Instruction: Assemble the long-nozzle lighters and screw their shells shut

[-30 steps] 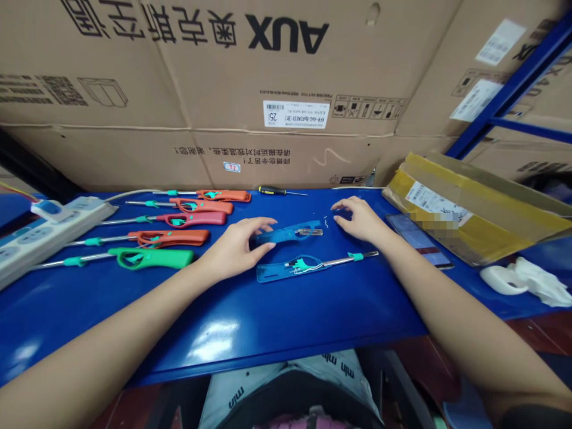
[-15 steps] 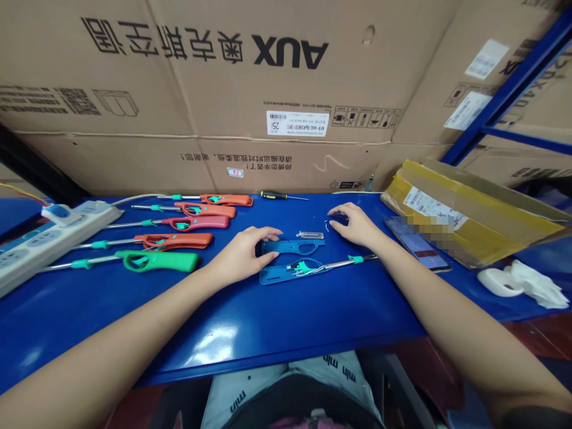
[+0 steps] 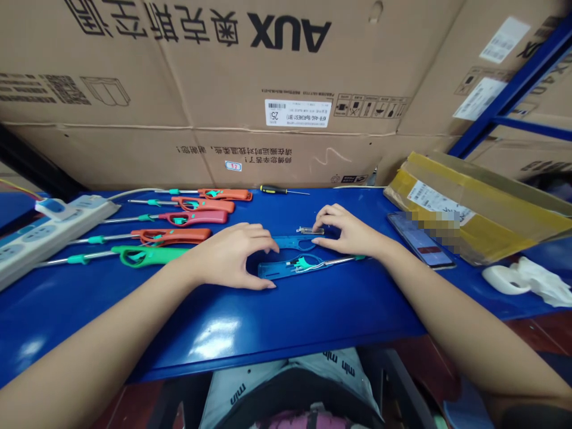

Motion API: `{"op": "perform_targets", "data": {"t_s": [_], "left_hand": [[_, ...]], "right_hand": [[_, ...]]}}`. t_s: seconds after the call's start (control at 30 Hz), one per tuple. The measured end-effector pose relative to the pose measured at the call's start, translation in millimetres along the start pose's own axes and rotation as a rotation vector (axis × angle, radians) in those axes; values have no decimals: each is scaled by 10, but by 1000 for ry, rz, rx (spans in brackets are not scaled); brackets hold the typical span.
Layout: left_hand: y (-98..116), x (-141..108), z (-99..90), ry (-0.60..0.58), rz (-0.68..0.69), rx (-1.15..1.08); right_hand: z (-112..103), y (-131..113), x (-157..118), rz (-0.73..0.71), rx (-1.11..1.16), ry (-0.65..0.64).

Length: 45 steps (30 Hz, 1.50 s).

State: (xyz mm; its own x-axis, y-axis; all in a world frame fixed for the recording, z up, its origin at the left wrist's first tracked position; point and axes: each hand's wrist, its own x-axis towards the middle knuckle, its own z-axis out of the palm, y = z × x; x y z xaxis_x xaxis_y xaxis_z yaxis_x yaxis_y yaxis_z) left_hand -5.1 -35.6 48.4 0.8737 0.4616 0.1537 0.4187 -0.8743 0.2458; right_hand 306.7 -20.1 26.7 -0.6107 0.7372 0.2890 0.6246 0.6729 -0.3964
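On the blue tabletop lies an opened blue gas lighter point(image 3: 279, 270), its shell half holding a green trigger, white wires and a metal rod that points right. Behind it is the loose blue shell half point(image 3: 292, 242), and just beyond that a small clear fuel tank point(image 3: 305, 230). My left hand point(image 3: 236, 255) is open, thumb and fingers spread at the left ends of both blue halves. My right hand point(image 3: 346, 231) is also open, with fingertips at the tank's right end and the thumb by the loose half's right end.
Several assembled lighters point(image 3: 192, 218), orange, red and green, lie in a row at left beside a white power strip point(image 3: 58, 229). A screwdriver point(image 3: 274, 189) rests at the back. On the right are a phone point(image 3: 420, 241), a taped carton point(image 3: 473, 208) and a white tape-like roll point(image 3: 504, 280).
My left hand has opened wider and moved toward me, off the loose blue half. The right hand has shifted left to the clear tank and the loose half's end.
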Motion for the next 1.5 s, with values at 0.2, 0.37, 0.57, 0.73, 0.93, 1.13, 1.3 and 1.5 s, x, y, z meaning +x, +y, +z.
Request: {"op": "perform_targets", "data": {"t_s": [0.2, 0.37, 0.57, 0.73, 0.93, 1.13, 1.3, 1.5], "left_hand": [[-23, 7, 45, -31, -27, -15], [30, 26, 65, -21, -51, -51], [55, 32, 69, -32, -69, -51], [46, 28, 75, -30, -62, -42], [50, 26, 76, -20, -56, -41], [51, 14, 76, 15, -28, 2], [-15, -25, -21, 131, -95, 93], [-100, -32, 29, 225, -220, 151]], "right_hand": [[-25, -29, -5, 22, -37, -54], [-23, -33, -3, 42, -15, -57], [13, -11, 6, 83, -18, -67], [30, 25, 4, 83, -27, -56], [23, 32, 6, 102, -30, -67], [15, 36, 13, 122, -27, -76], [-37, 63, 8, 121, -54, -37], [-119, 43, 1, 113, -10, 78]]}}
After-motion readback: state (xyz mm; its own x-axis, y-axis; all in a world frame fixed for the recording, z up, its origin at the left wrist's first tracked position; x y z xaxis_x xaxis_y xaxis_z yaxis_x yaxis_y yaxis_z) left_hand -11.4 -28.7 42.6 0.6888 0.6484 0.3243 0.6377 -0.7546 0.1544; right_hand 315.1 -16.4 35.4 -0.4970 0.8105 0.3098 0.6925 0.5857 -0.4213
